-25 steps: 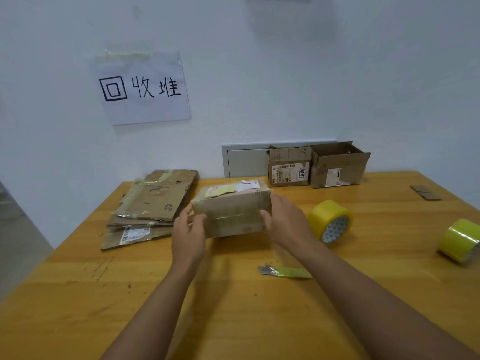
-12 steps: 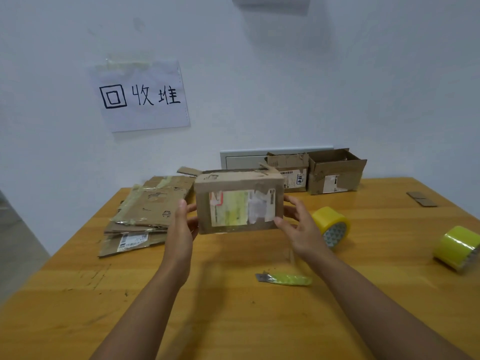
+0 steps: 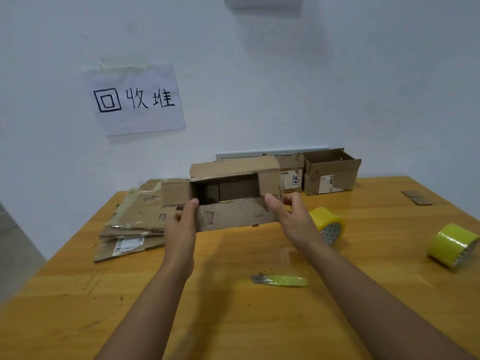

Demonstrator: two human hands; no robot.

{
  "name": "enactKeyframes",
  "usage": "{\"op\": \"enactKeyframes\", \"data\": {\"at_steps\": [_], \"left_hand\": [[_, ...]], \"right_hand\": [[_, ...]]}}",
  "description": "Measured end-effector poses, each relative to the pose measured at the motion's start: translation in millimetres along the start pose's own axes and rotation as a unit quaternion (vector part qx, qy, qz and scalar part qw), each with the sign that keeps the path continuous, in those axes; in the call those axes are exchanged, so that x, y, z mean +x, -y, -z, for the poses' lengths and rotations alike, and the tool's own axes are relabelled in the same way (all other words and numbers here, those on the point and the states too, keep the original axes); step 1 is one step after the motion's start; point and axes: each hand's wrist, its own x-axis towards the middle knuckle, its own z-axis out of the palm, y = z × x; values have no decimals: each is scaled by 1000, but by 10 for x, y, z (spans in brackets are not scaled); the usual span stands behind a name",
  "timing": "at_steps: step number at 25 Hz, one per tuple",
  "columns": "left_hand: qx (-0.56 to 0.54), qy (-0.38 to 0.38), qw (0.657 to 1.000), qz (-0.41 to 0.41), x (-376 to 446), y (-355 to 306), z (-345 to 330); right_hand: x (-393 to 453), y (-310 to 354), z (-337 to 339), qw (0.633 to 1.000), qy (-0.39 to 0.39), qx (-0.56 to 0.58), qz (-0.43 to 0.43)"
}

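Cardboard box (image 3: 235, 213), flaps open: held above the wooden table (image 3: 233, 323). Its ends are gripped by the left hand (image 3: 181, 226) and right hand (image 3: 294, 220), thumbs pressed in front, fingers curled behind.

Surface (image 3: 233, 320): yellow wood, scuffed at the near left. Cardboard stack (image 3: 135, 219): flattened, taped and labelled, far left. Tape roll (image 3: 328, 222): yellow, on its side, right of centre. Second tape roll (image 3: 452, 245): near the right edge, well apart from the first. Cutter (image 3: 280, 280): yellow-green handle, lying flat near centre. Two open boxes (image 3: 331, 172): against the wall, side by side. Cardboard scraps (image 3: 417, 197): far right. Paper sign (image 3: 137, 100): handwritten, taped to the wall.
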Motion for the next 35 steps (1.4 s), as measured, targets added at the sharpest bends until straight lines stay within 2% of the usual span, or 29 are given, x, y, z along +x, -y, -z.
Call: {"op": "enactKeyframes", "data": {"at_steps": [5, 11, 14, 17, 22, 26, 30, 33, 35], "left_hand": [[12, 112, 993, -43, -44, 85, 23], [48, 210, 975, -50, 101, 112, 184], [60, 255, 960, -94, 220, -38, 113], [52, 272, 953, -127, 259, -264, -189], [34, 279, 953, -114, 242, -605, -1004], [69, 347, 930, -101, 284, -500, -1699], [98, 393, 912, -61, 429, -149, -2275], [114, 440, 890, -23, 634, 213, -2563], [131, 437, 890, 12, 754, 502, -2712]], "right_hand": [[85, -26, -79, 997, -13, -66, -39], [144, 66, 102, 998, 56, 23, -35], [206, 177, 269, 997, 71, 28, -5], [304, 371, 532, 997, 46, 37, 40], [454, 535, 1142, 996, 3, 50, 67], [599, 324, 1661, 996, -66, 40, 33], [775, -157, 2064, 990, -130, 29, -43], [880, -508, 2196, 979, -169, 75, -87], [963, -752, 2199, 969, -197, 95, -117]]}}
